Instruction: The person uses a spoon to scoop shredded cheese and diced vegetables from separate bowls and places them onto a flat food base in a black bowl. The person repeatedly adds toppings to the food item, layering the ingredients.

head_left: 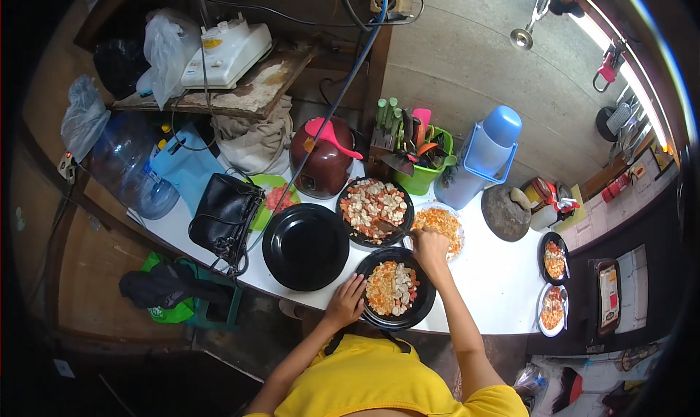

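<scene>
In front of me a black plate (pixel 418 318) holds orange-yellow noodles or rice on its left half and pale slices with reddish pieces on its right. My left hand (pixel 347 301) grips its left rim. My right hand (pixel 431 246) is closed round a dark-handled spoon (pixel 394 228), which reaches into a black dish of pale and reddish pieces (pixel 375 205) just beyond. The spoon's bowl is hard to make out among the food. Partly behind my right hand lies a white plate of orange-yellow food (pixel 440 226). An unfilled black plate (pixel 305 247) lies to the left.
A black handbag (pixel 227 215) and a green plate (pixel 264 218) are on the left. Behind stand a dark red rice cooker (pixel 321 165), a green utensil basket (pixel 417 182), a blue jug (pixel 481 154) and a stone mortar (pixel 503 216). Two filled plates (pixel 545 275) sit at the right edge.
</scene>
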A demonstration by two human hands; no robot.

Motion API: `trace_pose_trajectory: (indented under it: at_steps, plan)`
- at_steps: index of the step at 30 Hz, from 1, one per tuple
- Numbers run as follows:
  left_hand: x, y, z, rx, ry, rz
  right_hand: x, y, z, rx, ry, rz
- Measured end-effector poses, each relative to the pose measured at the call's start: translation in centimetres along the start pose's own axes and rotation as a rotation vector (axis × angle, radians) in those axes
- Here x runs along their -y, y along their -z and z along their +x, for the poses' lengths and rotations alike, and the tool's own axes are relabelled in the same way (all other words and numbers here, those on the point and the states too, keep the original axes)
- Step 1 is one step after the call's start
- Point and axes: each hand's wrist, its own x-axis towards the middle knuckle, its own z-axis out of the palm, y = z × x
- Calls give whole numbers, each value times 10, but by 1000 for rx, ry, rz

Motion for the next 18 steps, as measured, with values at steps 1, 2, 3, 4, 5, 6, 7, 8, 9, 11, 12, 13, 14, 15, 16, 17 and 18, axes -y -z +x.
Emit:
trace_pose_trajectory:
  at_steps: [1,2,3,4,5,6,7,8,9,11,12,13,14,15,16,17,18]
  plan:
    - [-1,0,0,-3,-1,1,-2,2,0,2,-31,34]
    - [-1,0,1,-4,-2,2,-3,6,0,-12,-48,58]
    - [0,1,1,-7,-6,17,-7,7,1,8,-66,68]
    - [0,1,2,-7,-11,30,-12,8,1,29,-88,77]
    - [0,1,2,-7,-16,42,-16,10,1,49,-109,86]
    - [0,1,2,-10,-15,43,-20,11,2,61,-133,69]
    - [0,1,2,-12,-15,45,-22,14,3,61,-138,68]
    - [-1,1,2,-13,-15,46,-24,18,3,62,-143,68]
    - [0,1,1,-16,-14,48,-27,20,4,63,-148,68]
    - [0,-1,1,-22,-16,46,-33,20,4,24,-131,74]
    - [1,-1,2,-27,-20,38,-35,20,4,3,-129,83]
    - [0,-2,1,-26,-19,26,-35,22,1,-9,-129,92]
    - [0,-2,1,-25,-18,13,-34,22,0,-35,-129,96]
    - [0,-2,1,-20,-10,10,-32,23,0,-60,-128,99]
    - [-1,0,3,-14,0,6,-29,23,-1,-84,-128,101]
    - [-1,1,3,-9,8,1,-27,24,-3,-70,-125,80]
    - [-1,-1,1,-7,15,-9,-25,26,-6,-55,-122,58]
